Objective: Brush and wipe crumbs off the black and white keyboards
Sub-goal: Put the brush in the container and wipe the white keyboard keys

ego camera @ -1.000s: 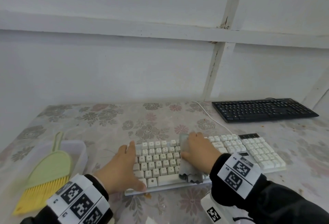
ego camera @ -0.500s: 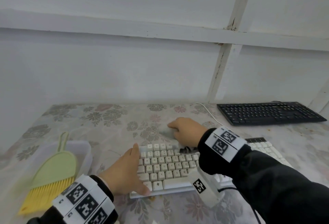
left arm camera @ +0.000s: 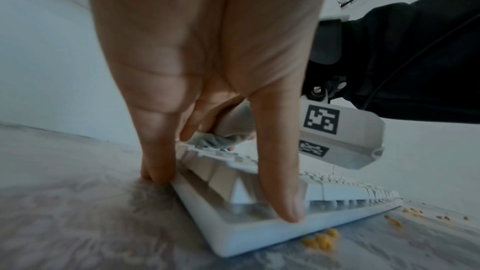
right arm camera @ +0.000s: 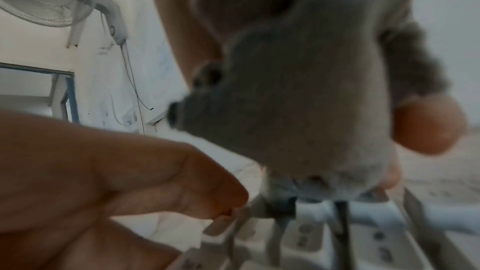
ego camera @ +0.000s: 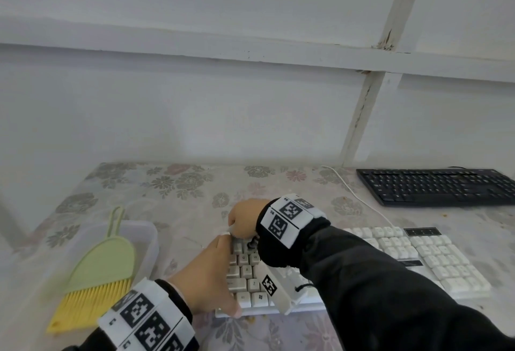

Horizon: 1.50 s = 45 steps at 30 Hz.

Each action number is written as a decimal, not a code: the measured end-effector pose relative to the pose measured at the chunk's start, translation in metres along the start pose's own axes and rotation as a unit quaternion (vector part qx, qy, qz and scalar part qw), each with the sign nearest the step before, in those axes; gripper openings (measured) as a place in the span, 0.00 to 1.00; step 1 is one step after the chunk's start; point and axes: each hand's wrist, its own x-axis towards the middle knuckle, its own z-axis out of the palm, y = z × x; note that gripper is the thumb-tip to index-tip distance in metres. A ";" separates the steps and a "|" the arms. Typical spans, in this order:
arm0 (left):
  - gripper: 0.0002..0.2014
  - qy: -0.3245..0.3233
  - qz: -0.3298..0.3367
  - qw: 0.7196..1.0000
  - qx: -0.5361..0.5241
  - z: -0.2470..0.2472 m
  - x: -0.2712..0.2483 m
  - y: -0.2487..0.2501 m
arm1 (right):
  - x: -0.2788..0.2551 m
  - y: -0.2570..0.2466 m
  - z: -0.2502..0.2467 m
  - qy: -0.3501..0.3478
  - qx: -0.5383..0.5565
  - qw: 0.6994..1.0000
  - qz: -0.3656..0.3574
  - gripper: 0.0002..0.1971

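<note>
The white keyboard [ego camera: 418, 261] lies across the near table, and the black keyboard [ego camera: 434, 186] sits at the far right. My left hand [ego camera: 220, 275] steadies the white keyboard's left end. Its straight fingers [left arm camera: 155, 161] stand against the left edge and its thumb [left arm camera: 283, 192] presses on the front lip. My right hand [ego camera: 241, 224] grips a bunched grey cloth [right arm camera: 298, 110] and presses it on the far left corner keys. Seen from the left wrist, the cloth [left arm camera: 228, 130] shows behind my fingers. Yellow crumbs [left arm camera: 320, 240] lie on the table before the keyboard's front edge.
A green brush with yellow bristles [ego camera: 94, 275] lies over a clear plastic tray [ego camera: 145, 236] at the left. A white cable [ego camera: 359, 197] runs from the white keyboard toward the wall. More crumbs [ego camera: 443, 214] dot the floral tablecloth near the black keyboard.
My right hand has carried the cloth from the keyboard's middle up and left to its far left corner. The left hand has stayed on the left end.
</note>
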 end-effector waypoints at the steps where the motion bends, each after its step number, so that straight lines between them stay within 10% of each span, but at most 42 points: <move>1: 0.45 0.000 0.001 1.000 0.001 0.000 0.000 0.000 | 0.000 0.001 0.001 0.003 -0.006 1.000 0.000 0.14; 21: 0.48 -0.024 -0.040 0.998 0.051 -0.008 -0.005 0.014 | -0.094 0.137 0.006 -0.007 0.091 0.989 0.112 0.16; 35: 0.51 -0.024 -0.097 0.993 0.065 -0.005 -0.006 0.019 | -0.115 0.218 0.010 -0.070 -0.065 0.968 0.230 0.15; 45: 0.51 -0.018 -0.099 0.994 0.049 -0.003 -0.006 0.017 | -0.072 0.101 -0.027 0.039 0.098 0.994 0.015 0.17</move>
